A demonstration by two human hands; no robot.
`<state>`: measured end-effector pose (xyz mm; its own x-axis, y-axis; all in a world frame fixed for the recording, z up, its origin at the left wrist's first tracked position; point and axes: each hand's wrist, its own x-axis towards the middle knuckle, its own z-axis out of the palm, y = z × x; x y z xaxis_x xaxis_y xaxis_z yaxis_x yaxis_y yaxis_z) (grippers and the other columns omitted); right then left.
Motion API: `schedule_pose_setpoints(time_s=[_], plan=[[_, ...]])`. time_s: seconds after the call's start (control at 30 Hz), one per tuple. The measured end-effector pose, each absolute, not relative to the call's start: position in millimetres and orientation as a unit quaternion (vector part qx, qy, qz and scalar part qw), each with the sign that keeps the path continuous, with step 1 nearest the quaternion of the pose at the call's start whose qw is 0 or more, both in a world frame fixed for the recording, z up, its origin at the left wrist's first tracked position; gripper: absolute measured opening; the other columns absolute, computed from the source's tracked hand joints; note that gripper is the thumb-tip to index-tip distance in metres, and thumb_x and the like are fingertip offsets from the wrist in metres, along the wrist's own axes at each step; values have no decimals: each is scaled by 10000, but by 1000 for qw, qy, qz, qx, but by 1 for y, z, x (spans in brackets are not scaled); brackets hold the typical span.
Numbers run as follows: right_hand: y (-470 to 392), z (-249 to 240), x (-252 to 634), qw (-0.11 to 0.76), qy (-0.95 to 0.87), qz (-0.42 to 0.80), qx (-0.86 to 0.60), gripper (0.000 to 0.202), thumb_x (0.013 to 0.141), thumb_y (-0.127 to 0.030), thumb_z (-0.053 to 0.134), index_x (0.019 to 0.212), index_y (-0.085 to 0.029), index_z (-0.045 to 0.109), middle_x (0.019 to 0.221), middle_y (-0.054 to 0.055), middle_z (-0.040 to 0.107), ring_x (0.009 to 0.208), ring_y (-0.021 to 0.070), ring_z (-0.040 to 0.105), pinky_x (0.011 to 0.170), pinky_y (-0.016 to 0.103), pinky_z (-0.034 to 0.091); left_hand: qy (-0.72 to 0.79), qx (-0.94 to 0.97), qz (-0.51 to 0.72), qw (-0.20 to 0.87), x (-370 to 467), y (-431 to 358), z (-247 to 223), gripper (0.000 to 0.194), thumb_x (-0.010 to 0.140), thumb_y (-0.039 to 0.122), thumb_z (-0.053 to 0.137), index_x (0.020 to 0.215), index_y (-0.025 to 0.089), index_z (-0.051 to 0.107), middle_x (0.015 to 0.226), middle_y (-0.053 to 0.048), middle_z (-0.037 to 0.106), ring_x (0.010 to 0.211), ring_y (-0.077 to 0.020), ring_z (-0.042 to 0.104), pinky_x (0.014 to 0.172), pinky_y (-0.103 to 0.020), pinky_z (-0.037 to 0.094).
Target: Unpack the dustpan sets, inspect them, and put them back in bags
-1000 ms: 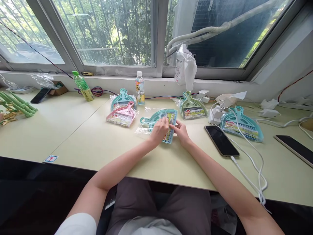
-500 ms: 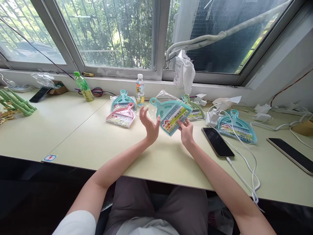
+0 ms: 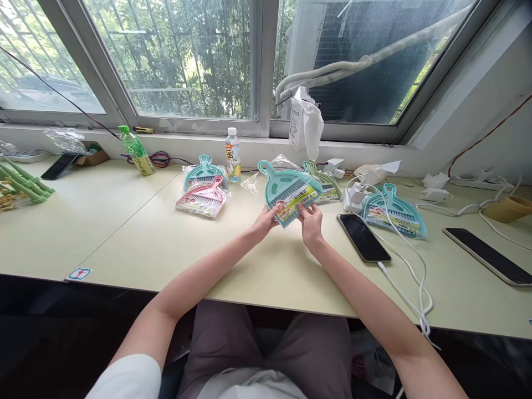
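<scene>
A teal dustpan and brush set [image 3: 291,188] in clear wrapping is held up above the table, tilted, its looped handle toward the upper left. My left hand [image 3: 266,221] grips its lower left edge, and my right hand [image 3: 311,221] pinches its lower right edge. Behind it lies a green wrapped set [image 3: 328,185], partly hidden. To the left, a pink wrapped set [image 3: 203,199] overlaps another teal set [image 3: 204,172]. One more teal set [image 3: 393,213] lies on the right under white cables.
A clear drink bottle [image 3: 233,155] and a green bottle [image 3: 137,152] stand near the windowsill. A black phone [image 3: 363,238] with a white cable [image 3: 407,271] lies right of my right hand; another phone [image 3: 490,256] is farther right. Bamboo stalks [image 3: 25,180] sit far left.
My left hand has come down from open beside the teal set and taken hold of its lower left edge. The camera view has shifted slightly to the right.
</scene>
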<state>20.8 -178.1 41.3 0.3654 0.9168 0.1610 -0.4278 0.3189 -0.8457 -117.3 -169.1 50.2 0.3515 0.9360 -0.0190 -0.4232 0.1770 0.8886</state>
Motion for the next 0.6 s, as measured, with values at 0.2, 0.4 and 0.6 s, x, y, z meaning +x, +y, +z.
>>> schedule_pose_setpoints(time_s=[0.2,0.4,0.6], plan=[[-179,48,28,759,-333,437,-350,451,648,-362,821,1009,-197,605,1012,67,712,949,223,686,873,394,575,283,536,384,697,-106,-195,46,665,857,592,583,1412,270,409,1475,-136,465,1224,-332,576,953,-507,489],[-180,49,24,753,-325,458,-342,431,658,-331,807,1013,-203,599,1022,65,709,981,228,681,860,398,587,276,484,494,667,-109,-181,46,542,857,561,585,1287,235,534,1432,-101,522,1287,-287,524,1056,-444,405],[-180,40,18,734,-330,477,-353,423,663,-317,805,1007,-203,588,941,48,717,940,218,689,841,404,594,256,439,523,685,-127,-158,50,459,740,343,734,1147,164,617,1181,-97,688,1153,-288,615,1015,-429,438]])
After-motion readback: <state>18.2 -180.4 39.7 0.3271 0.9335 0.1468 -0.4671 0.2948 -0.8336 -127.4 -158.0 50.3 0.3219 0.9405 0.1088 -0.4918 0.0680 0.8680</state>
